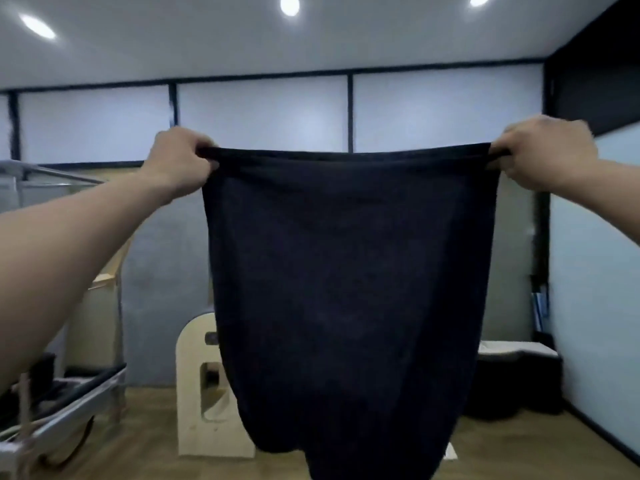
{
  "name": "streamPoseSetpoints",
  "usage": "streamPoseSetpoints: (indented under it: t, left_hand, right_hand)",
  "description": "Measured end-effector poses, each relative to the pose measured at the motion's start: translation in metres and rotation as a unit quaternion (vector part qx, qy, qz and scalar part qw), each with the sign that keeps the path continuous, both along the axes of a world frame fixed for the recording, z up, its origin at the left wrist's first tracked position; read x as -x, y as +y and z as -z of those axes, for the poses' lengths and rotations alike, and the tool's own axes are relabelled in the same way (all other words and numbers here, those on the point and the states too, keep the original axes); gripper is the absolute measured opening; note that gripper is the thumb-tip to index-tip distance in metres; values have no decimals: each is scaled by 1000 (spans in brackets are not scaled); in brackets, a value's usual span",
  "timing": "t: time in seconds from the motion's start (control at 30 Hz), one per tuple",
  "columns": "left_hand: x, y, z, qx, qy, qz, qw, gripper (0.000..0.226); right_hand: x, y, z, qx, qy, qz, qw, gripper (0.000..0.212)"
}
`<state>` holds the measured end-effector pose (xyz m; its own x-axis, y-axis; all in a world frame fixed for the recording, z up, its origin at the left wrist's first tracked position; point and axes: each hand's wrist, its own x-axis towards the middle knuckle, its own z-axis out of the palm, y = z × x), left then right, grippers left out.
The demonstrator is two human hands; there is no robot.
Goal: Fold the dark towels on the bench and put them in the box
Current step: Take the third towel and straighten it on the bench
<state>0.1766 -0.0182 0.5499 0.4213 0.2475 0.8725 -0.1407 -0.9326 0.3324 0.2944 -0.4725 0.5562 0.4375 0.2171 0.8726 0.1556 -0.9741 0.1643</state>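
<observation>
We hold one dark towel [346, 271] up in the air in front of us, at arm's length, well above the wooden floor [519, 452]. Our left hand [180, 157] grips the towel's top left corner, fingers curled round a bunch of cloth. Our right hand [543, 154] grips the top right corner in the same way, thumb and fingers clenched on the hem. The top edge runs nearly straight between the two hands, sagging only a little at the middle. Below it the towel hangs open in one broad sheet that narrows toward the bottom, where its lower edge curls and runs out of view. Both forearms are bare and stretched forward.

Behind the towel, a pale wooden stand [204, 393] sits on the floor, partly hidden by the cloth. At the far left is a metal frame [69, 410] with dark pads. At the right, near the wall, stands a low dark piece with a pale top [512, 368]. Frosted panels [263, 119] in dark frames cross the back wall, and round lights [289, 4] shine in the ceiling. The view is somewhat blurred.
</observation>
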Motion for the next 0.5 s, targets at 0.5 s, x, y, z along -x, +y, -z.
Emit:
streamPoseSetpoints:
  t: [0.5]
  left_hand:
    - [-45,-32,-23,60,51,114,990,17]
  right_hand:
    - [22,-61,-31,-143,79,-72,984,6]
